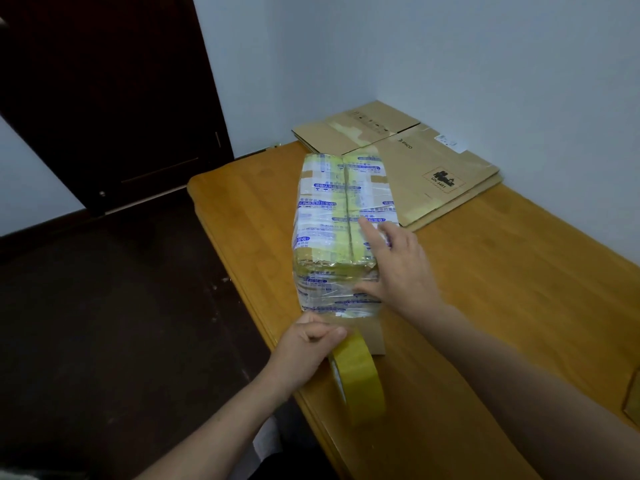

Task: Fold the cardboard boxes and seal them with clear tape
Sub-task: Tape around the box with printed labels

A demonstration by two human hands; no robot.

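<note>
Head camera view, looking down at a wooden table [485, 289]. A closed cardboard box [337, 233] sits near the middle of the frame, close to the table's left edge. Its top and near end are wrapped in layers of shiny tape printed with blue text.

The right hand [398, 268] lies spread on the box at its 4 o'clock corner, with straight fingers on top and the thumb pressed against the near end. The left hand [308, 348], at 6 o'clock from the box, has its fingers curled around a yellowish tape roll [360, 379]. The roll stands on edge just in front of the box. The hands are apart.

Flattened cardboard boxes [415, 161] lie stacked at 1 o'clock from the box, against the white wall [450, 64]. A dark door [104, 91] stands at 10 o'clock.
</note>
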